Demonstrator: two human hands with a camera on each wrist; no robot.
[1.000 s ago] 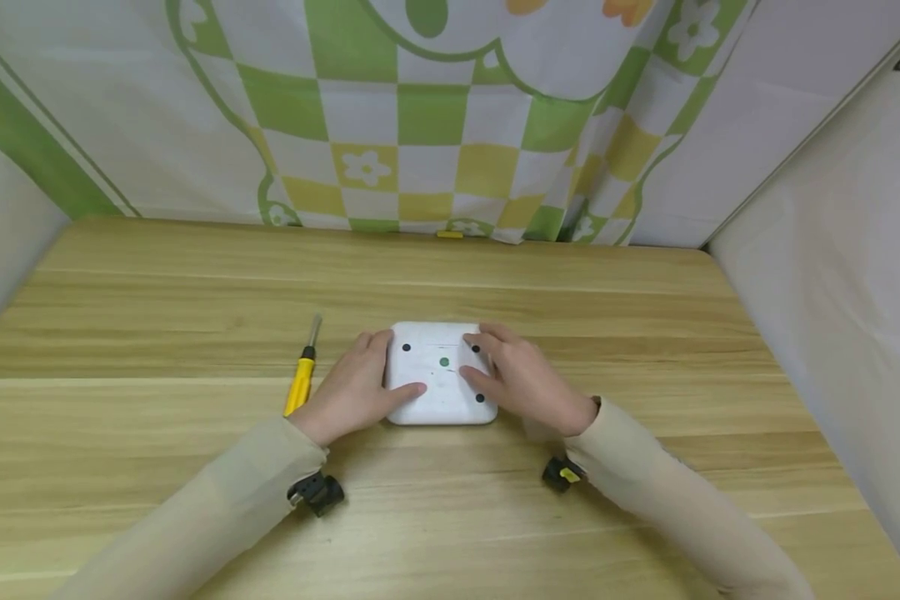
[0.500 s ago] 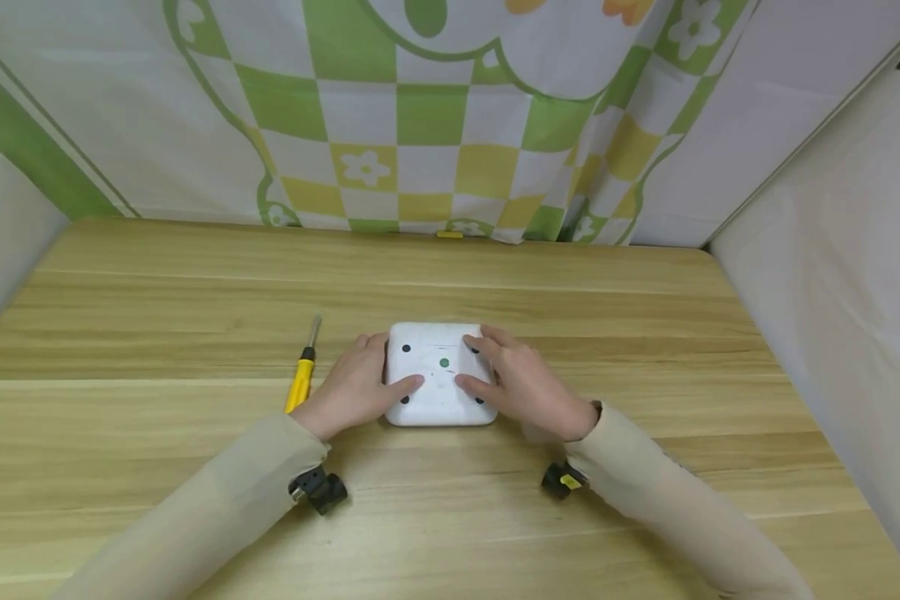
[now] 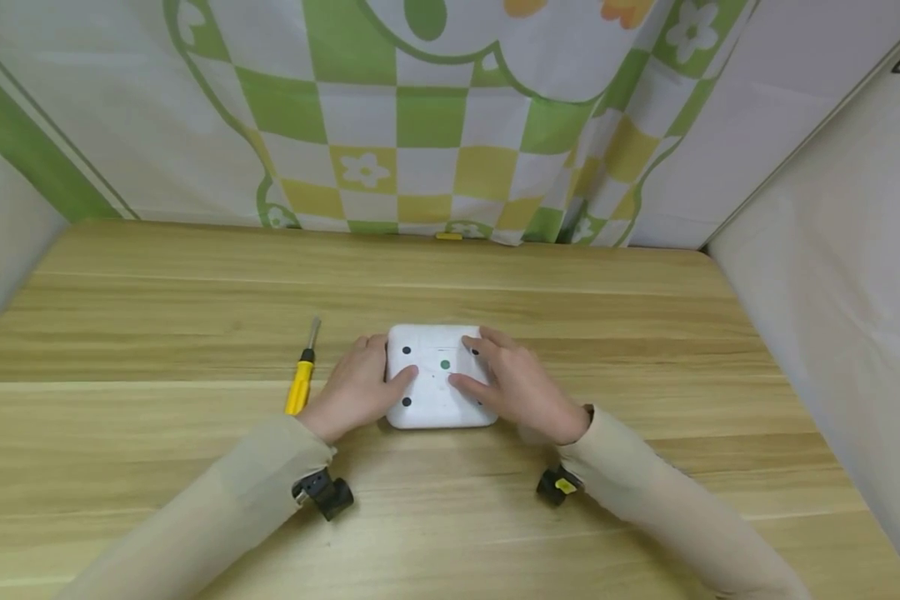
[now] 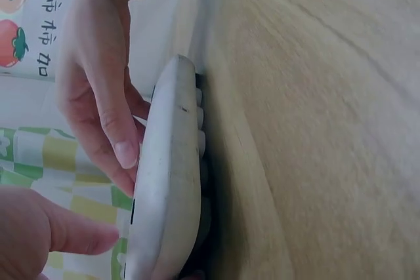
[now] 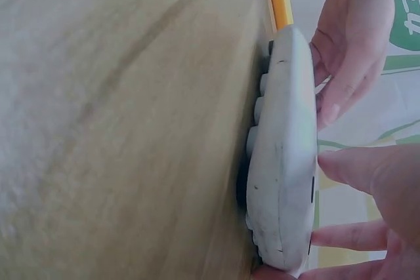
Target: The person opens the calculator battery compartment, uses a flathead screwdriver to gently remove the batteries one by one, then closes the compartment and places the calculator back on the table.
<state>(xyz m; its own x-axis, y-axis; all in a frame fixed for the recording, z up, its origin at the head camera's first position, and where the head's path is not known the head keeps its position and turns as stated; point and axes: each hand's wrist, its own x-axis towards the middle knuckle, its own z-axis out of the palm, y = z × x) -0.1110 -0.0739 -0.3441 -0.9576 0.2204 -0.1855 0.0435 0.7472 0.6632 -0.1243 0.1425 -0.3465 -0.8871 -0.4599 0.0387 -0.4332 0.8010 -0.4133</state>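
A white calculator-like device (image 3: 435, 408) lies keys down on the wooden table, its back showing black round feet and a green dot. In both wrist views light round keys (image 5: 252, 139) show along its underside, close over the wood. My left hand (image 3: 356, 383) grips its left side, fingers along the edge and thumb over the back. Opposite, my right hand (image 3: 525, 383) holds the right side, with thumb and index finger on the back and a fingertip under the edge in the right wrist view. Just left of my left hand lies a yellow-handled screwdriver (image 3: 301, 383).
The wooden table (image 3: 195, 300) reaches back to a green, white and yellow checked curtain (image 3: 427, 117). A small yellow piece (image 3: 449, 236) lies at the table's far edge. Black wrist cameras (image 3: 326, 496) hang under both sleeves. White panels stand at either side.
My left thumb has slid up the device's back, uncovering the lower left foot. My right thumb has shifted slightly left. The device stays in nearly the same place.
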